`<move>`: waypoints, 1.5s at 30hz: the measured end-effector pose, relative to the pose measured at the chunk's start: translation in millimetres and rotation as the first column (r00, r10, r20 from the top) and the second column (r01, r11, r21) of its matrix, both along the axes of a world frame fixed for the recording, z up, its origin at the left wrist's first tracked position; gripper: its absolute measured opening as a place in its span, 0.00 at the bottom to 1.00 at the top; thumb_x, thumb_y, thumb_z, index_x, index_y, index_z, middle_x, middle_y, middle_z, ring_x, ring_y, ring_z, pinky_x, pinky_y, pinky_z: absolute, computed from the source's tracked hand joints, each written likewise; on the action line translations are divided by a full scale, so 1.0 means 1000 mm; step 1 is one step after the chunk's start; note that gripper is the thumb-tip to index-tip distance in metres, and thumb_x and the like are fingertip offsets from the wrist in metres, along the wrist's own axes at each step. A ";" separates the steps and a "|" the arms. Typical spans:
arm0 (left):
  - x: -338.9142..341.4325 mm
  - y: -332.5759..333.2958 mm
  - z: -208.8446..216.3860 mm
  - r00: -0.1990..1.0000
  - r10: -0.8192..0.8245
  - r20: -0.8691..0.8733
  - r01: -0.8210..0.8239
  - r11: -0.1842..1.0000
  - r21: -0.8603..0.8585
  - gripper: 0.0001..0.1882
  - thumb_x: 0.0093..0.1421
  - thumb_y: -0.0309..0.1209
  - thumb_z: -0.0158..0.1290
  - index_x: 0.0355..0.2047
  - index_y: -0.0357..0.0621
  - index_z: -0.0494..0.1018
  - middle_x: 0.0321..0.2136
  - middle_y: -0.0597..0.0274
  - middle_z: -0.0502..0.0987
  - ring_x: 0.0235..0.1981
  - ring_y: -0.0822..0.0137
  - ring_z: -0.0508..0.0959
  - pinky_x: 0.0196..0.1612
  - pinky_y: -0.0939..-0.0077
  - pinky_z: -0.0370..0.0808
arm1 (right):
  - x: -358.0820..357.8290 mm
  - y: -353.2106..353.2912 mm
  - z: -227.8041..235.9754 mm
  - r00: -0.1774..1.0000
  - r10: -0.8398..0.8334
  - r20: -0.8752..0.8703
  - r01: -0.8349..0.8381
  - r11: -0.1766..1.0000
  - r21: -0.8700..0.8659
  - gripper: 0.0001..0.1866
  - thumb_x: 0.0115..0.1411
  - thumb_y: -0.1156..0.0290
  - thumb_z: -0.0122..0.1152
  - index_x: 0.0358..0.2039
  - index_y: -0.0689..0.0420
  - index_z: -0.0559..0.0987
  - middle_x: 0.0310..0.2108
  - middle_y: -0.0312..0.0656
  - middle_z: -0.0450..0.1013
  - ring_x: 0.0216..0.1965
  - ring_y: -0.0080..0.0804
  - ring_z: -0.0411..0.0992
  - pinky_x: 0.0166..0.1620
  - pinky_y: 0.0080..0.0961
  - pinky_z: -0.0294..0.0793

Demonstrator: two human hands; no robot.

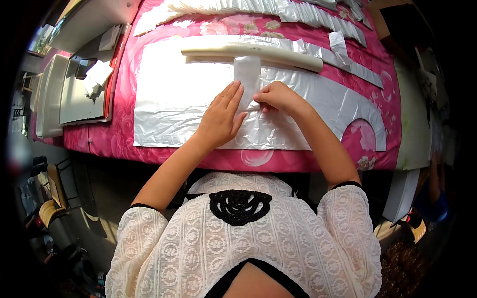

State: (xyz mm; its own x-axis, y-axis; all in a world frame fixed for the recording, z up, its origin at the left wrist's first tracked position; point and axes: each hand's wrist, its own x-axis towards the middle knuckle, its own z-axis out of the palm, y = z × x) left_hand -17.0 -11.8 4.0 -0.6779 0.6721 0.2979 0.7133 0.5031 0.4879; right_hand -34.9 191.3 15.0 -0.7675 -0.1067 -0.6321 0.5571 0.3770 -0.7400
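A large silvery-white plastic sheet (169, 111) lies flat in front of me, with a rounded cutout near its right end. A narrow pale grey plastic strip (247, 72) lies across its middle, its far end against a cream-coloured tube (258, 51). My left hand (222, 115) rests flat with fingers stretched out, the fingertips at the strip's left edge. On the opposite edge, the thumb and forefinger of my right hand (279, 97) pinch the strip; its other fingers are curled under.
A pink flowered cloth (119, 134) covers the table. Rows of folded white plastic strips (218, 7) lie at the far side. To the left stand a white tray (51, 94) and a board with white scraps (98, 74). A dark open box (402, 22) sits far right.
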 end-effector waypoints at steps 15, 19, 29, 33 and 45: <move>-0.008 0.010 -0.009 0.996 0.009 -0.084 -0.022 0.987 -0.156 0.34 0.46 0.34 0.55 0.52 0.31 0.60 0.52 0.47 0.65 0.53 0.54 0.66 0.55 0.63 0.62 | 0.012 0.004 -0.018 0.155 0.671 -0.725 -0.029 0.737 0.675 0.20 0.48 0.77 0.54 0.45 0.63 0.72 0.46 0.48 0.69 0.50 0.43 0.65 0.54 0.33 0.63; -0.012 0.012 -0.009 0.994 0.018 -0.110 -0.035 0.987 -0.157 0.31 0.44 0.29 0.55 0.50 0.33 0.62 0.48 0.49 0.68 0.49 0.55 0.68 0.53 0.65 0.64 | 0.007 0.008 -0.017 0.259 0.632 -0.730 -0.109 0.770 0.629 0.19 0.48 0.80 0.52 0.44 0.62 0.73 0.47 0.47 0.69 0.50 0.42 0.66 0.53 0.32 0.65; -0.025 0.015 -0.010 0.982 -0.045 -0.181 0.011 0.983 -0.183 0.21 0.46 0.23 0.53 0.44 0.37 0.69 0.41 0.56 0.74 0.42 0.59 0.74 0.44 0.67 0.71 | 0.005 0.008 -0.015 0.317 0.521 -0.793 -0.135 0.852 0.506 0.17 0.44 0.83 0.54 0.38 0.61 0.75 0.40 0.43 0.72 0.43 0.40 0.69 0.46 0.31 0.70; 0.000 -0.003 0.001 0.973 -0.171 -0.154 0.172 0.985 -0.008 0.22 0.45 0.25 0.55 0.43 0.39 0.70 0.40 0.56 0.75 0.41 0.60 0.75 0.44 0.67 0.72 | 0.030 0.005 -0.018 0.303 0.503 -0.809 -0.214 0.863 0.457 0.13 0.42 0.83 0.55 0.31 0.58 0.77 0.32 0.40 0.73 0.36 0.37 0.70 0.39 0.29 0.72; 0.006 0.002 0.003 0.755 0.190 0.628 -0.336 0.934 0.121 0.18 0.53 0.25 0.51 0.46 0.39 0.67 0.25 0.53 0.78 0.27 0.57 0.78 0.35 0.67 0.72 | 0.046 -0.009 -0.002 0.880 0.034 -0.474 0.026 0.993 0.119 0.10 0.55 0.68 0.55 0.30 0.62 0.79 0.20 0.42 0.73 0.21 0.31 0.70 0.28 0.25 0.68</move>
State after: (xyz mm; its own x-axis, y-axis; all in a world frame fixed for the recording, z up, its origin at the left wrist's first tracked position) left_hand -11.3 -9.8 7.1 -0.9053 0.4089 -0.1147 0.0948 0.4579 0.8839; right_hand 11.6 181.9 12.9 -0.9781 -0.0579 -0.2001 0.1485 0.4799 -0.8646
